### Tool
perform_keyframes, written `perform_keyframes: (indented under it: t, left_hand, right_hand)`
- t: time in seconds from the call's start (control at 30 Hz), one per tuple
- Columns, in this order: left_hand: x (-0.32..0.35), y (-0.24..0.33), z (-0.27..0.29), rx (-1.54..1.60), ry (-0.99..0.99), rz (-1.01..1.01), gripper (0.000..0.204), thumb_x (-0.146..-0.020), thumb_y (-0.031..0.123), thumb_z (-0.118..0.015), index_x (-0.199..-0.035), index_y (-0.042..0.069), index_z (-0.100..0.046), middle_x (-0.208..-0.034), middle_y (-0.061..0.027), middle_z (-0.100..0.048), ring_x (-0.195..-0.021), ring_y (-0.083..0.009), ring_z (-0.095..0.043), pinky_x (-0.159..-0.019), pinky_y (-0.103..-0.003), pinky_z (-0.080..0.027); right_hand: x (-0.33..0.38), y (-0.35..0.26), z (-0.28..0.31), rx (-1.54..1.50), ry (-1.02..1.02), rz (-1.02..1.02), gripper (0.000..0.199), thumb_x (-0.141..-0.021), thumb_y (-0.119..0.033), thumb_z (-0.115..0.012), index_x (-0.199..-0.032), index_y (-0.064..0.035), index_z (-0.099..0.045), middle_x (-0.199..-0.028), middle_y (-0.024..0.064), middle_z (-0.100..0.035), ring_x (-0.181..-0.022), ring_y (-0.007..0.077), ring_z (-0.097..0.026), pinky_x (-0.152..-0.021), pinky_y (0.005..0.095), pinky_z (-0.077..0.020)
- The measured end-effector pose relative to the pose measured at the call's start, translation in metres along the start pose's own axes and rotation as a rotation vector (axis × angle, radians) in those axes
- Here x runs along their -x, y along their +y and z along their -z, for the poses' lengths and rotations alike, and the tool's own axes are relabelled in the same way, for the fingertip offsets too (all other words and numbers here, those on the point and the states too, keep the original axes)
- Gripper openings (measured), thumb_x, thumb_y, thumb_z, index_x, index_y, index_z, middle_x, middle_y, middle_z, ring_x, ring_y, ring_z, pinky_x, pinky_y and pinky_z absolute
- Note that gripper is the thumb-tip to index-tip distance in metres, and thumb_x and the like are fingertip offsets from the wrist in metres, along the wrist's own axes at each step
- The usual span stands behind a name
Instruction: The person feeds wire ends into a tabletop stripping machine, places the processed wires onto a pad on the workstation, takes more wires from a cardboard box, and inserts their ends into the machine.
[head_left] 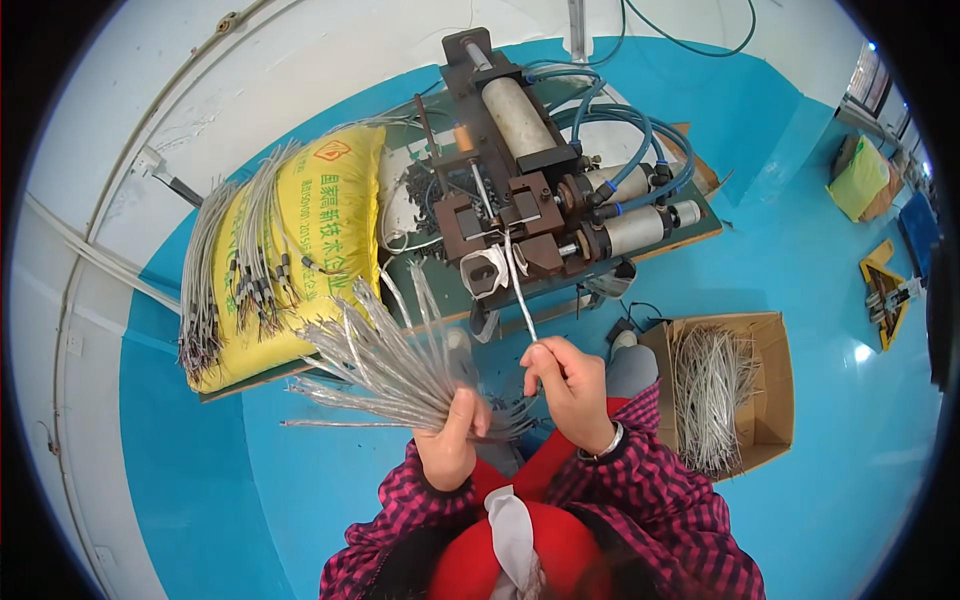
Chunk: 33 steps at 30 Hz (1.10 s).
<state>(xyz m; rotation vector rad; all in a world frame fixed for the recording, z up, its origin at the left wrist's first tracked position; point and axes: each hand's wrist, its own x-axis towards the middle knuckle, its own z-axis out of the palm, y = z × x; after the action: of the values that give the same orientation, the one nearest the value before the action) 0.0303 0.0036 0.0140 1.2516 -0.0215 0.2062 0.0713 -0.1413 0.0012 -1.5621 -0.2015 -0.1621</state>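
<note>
My left hand (450,446) is closed round a thick bundle of silvery cables (385,360), whose ends fan out to the left and upward. In my right hand (568,390) a single silvery cable (522,295) is pinched between thumb and fingers. That cable runs up to the brown metal jaws (532,240) of a pneumatic machine (520,125), its far end lying at the gap between the blocks. Whether the jaws clamp it cannot be made out.
A yellow sack (300,230) with cable bundles (262,260) on it lies left of the machine on the green table (690,232). Black scraps (425,195) litter the tabletop. Blue air hoses (650,125) loop at the right. A cardboard box (775,400) of cables stands on the floor.
</note>
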Motion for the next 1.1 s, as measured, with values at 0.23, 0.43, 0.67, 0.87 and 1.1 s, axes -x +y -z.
perform_keyframes:
  t: [0.23, 0.43, 0.67, 0.87, 1.1]
  left_hand:
    - [0.001, -0.007, 0.007, 0.008, -0.023, 0.046, 0.024, -0.096, 0.015, -0.042, -0.075, 0.002, -0.045, -0.060, -0.0066, -0.045, -0.051, -0.0139, -0.042, -0.051, -0.029, -0.036]
    - [0.000, -0.008, 0.007, 0.071, -0.021, 0.046, 0.015, -0.094, 0.010, -0.045, -0.082, 0.002, -0.047, -0.062, -0.0059, -0.047, -0.053, -0.0130, -0.043, -0.052, -0.027, -0.037]
    - [0.001, -0.010, 0.007, 0.042, -0.030, 0.043, 0.020, -0.096, 0.013, -0.043, -0.079, 0.003, -0.045, -0.061, -0.0060, -0.045, -0.051, -0.0129, -0.040, -0.050, -0.028, -0.035]
    - [0.001, -0.012, 0.005, 0.027, -0.055, 0.024, 0.021, -0.096, 0.015, -0.043, -0.079, 0.003, -0.044, -0.061, -0.0054, -0.044, -0.051, -0.0126, -0.039, -0.050, -0.028, -0.034]
    - [0.001, -0.012, 0.001, 0.031, -0.061, 0.035, 0.021, -0.096, 0.015, -0.042, -0.079, 0.004, -0.044, -0.062, -0.0052, -0.044, -0.052, -0.0124, -0.038, -0.050, -0.028, -0.034]
  right_hand:
    - [-0.011, 0.001, -0.007, -0.011, 0.018, -0.074, 0.018, -0.093, -0.012, -0.051, -0.082, 0.0003, -0.059, -0.052, 0.0009, -0.052, -0.047, 0.0049, -0.047, -0.044, 0.0209, -0.0345]
    - [-0.014, 0.008, -0.004, 0.052, 0.013, -0.028, 0.022, -0.095, -0.015, -0.049, -0.084, 0.0011, -0.060, -0.052, -0.0041, -0.040, -0.048, 0.0023, -0.034, -0.044, 0.0211, -0.0263]
    - [-0.024, 0.012, 0.009, 0.166, 0.071, 0.003, 0.015, -0.092, -0.013, -0.053, -0.093, -0.0007, -0.062, -0.051, 0.0044, -0.036, -0.044, 0.0085, -0.032, -0.042, 0.0266, -0.0274]
    - [-0.028, 0.008, 0.015, 0.208, 0.058, 0.015, 0.018, -0.093, -0.012, -0.051, -0.098, -0.0004, -0.063, -0.054, -0.0028, -0.036, -0.050, 0.0032, -0.030, -0.044, 0.0233, -0.0239]
    - [-0.032, 0.009, 0.020, 0.239, 0.075, 0.032, 0.015, -0.090, -0.014, -0.056, -0.093, -0.0019, -0.064, -0.054, 0.0118, -0.044, -0.042, 0.0162, -0.039, -0.043, 0.0287, -0.0311]
